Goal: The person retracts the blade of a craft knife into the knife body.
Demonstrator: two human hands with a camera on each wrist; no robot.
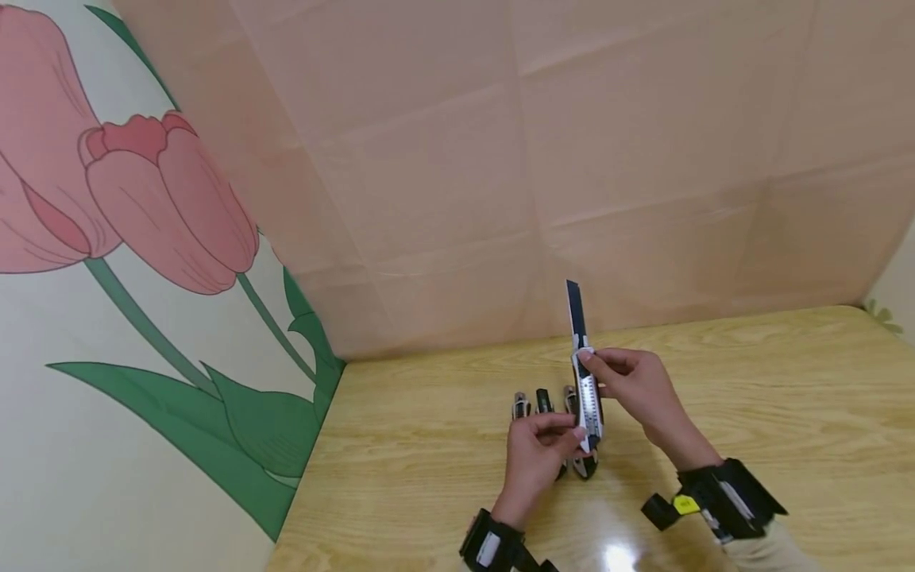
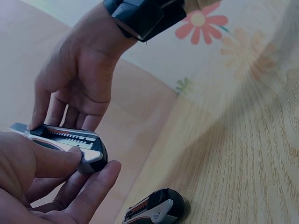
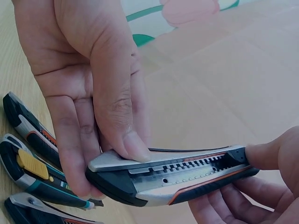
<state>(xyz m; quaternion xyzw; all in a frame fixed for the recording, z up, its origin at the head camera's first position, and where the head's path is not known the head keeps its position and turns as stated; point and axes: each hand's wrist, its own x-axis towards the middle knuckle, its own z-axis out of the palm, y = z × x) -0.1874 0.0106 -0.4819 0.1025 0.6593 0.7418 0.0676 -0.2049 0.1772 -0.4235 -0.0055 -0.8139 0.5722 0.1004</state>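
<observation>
Both hands hold a utility knife (image 1: 589, 401) above the table, its long dark blade (image 1: 576, 310) out and pointing away from me. My left hand (image 1: 530, 457) pinches the tail end between thumb and fingers. Farther forward, my right hand (image 1: 639, 389) grips the body, its thumb at the front end of the slot, by the slider. The right wrist view shows the silver and black body with orange trim and a toothed slot; the blade tip is hidden there. Under the hands lie more utility knives: two silver and black ones (image 3: 28, 121) and one with a yellow slider (image 3: 32, 163).
The wooden table (image 1: 400, 461) runs under everything. A pinkish-brown sheet (image 1: 443, 199) hangs behind it, and a wall with painted tulips (image 1: 171, 199) stands at the left. Black camera straps (image 1: 732, 500) wrap both wrists.
</observation>
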